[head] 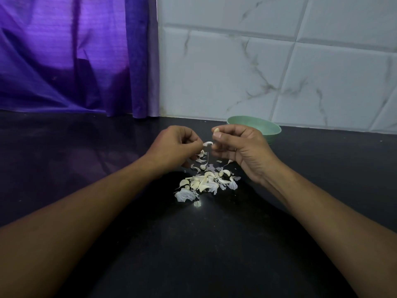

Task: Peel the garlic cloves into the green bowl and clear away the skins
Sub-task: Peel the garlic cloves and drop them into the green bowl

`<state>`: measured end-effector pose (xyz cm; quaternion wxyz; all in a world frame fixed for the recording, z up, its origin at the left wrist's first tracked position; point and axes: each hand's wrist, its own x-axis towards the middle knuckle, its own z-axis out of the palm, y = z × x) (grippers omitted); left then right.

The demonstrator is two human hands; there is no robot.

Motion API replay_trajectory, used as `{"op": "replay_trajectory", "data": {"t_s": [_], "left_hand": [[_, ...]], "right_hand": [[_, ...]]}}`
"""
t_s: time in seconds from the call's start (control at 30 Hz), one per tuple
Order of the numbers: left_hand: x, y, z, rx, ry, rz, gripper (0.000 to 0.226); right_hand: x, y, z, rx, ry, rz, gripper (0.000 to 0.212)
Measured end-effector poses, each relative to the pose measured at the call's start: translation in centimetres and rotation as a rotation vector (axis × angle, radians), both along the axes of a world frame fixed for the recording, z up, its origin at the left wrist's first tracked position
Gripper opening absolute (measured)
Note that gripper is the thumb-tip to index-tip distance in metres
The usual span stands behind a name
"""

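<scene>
My right hand (238, 147) pinches a pale garlic clove (216, 130) between thumb and forefinger, held above the counter. My left hand (171, 145) pinches a strip of papery garlic skin (208, 143) just left of the clove, with a thin shred hanging down from it. Below both hands lies a pile of garlic cloves and white skins (206, 181) on the dark counter (193, 244). The green bowl (257, 125) stands behind my right hand near the wall; its inside is hidden.
A purple curtain (75, 61) hangs at the back left down to the counter. White marbled tiles (279, 61) form the wall behind the bowl. A small shiny speck (197, 203) lies just in front of the pile.
</scene>
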<state>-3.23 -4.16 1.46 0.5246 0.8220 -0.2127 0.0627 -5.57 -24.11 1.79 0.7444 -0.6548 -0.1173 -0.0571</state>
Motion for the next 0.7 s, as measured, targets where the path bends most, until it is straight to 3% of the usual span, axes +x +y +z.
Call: {"op": "replay_trajectory", "data": {"t_s": [0.2,0.4,0.57,0.7], "left_hand": [[0.7,0.4,-0.3,0.176,-0.199,0.095,0.015],[0.9,0.6,-0.3,0.229,-0.223,0.147,0.01],[1.1,0.7,-0.3,0.216,-0.228,0.146,0.019],[0.4,0.0,-0.2,0.102,-0.186,0.012,0.014]], "right_hand": [[0.0,-0.3,-0.3,-0.091,-0.019,-0.053,0.023],[0.0,-0.2,-0.4,-0.132,-0.02,-0.068,0.016],[0.1,-0.1,-0.6,-0.127,-0.016,-0.081,0.016],[0.1,0.0,-0.7,-0.144,0.0,-0.074,0.019]]}}
